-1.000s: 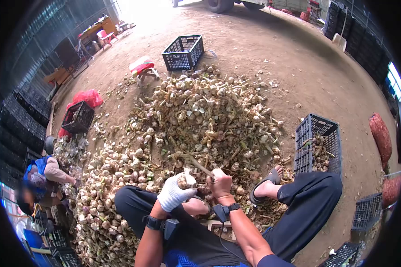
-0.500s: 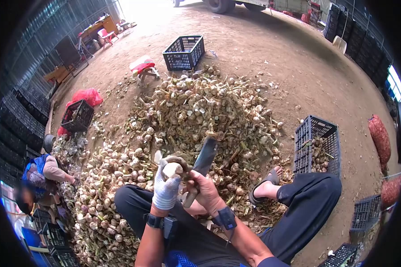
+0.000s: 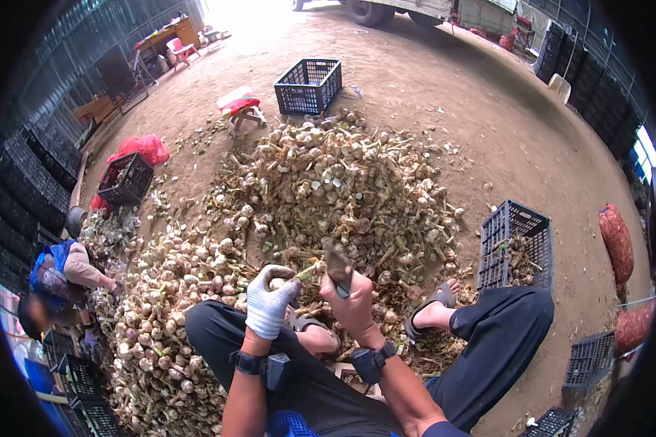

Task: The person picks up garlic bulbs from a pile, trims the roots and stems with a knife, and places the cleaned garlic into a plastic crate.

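My left hand (image 3: 268, 306), in a pale striped glove with grey fingers, is closed around a garlic bulb (image 3: 278, 283). The bulb's greenish stem (image 3: 311, 270) sticks out to the right, toward the other hand. My bare right hand (image 3: 350, 297) grips a broad-bladed knife (image 3: 338, 266), its blurred blade upright just beyond the stem's end. In front of both hands lies a large heap of garlic with stems (image 3: 342, 175). Trimmed garlic bulbs (image 3: 168, 313) are spread in another pile by my left knee.
A blue-grey crate (image 3: 494, 251) with some garlic stands beyond my right foot. Ahead are a black crate (image 3: 299, 98) and a low stool (image 3: 239, 102). At left, a person (image 3: 65, 273) bends over the pile near another crate (image 3: 126, 180). Red mesh sacks (image 3: 617, 244) stand at right.
My hands have moved apart slightly. The left has turned the garlic so its stem points right; the right has swung the knife from slanting up-right to upright and foreshortened.
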Available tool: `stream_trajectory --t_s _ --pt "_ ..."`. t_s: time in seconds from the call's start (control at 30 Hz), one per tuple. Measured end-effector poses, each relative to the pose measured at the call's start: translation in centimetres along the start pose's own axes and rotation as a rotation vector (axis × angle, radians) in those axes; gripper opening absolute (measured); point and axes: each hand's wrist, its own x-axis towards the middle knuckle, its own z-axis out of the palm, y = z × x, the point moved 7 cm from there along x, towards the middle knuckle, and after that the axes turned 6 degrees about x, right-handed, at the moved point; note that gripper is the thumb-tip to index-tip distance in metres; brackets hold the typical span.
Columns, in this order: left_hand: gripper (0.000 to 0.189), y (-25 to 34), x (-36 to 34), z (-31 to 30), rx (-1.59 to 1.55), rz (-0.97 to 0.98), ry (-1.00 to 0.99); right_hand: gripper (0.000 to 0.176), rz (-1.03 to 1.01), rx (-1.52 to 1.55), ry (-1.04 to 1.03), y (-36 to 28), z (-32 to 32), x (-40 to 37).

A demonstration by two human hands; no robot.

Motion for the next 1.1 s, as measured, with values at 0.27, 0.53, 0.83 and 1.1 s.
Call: stream_trajectory --t_s 0.27,0.53,0.83,1.1 --pt "0.021 -2.4 -0.3 -0.2 -0.242 -0.177 -0.111 0.017 -0.195 -0.278 -0.046 3.4 1.2 -1.1" --pt "0.042 0.6 -0.3 -6.3 -1.359 0.086 -0.007 0.026 0.351 -0.783 -0.017 21.2 -5.2 -8.9" --pt "0.063 1.1 -1.8 -13.6 -1.467 0.334 0.042 0.034 0.366 -0.95 -0.144 25.3 -3.2 -8.0" --pt "0.041 0.9 -1.2 -12.3 -1.292 0.172 0.2 0.034 0.378 -1.068 -0.235 28.2 -1.2 -8.7"
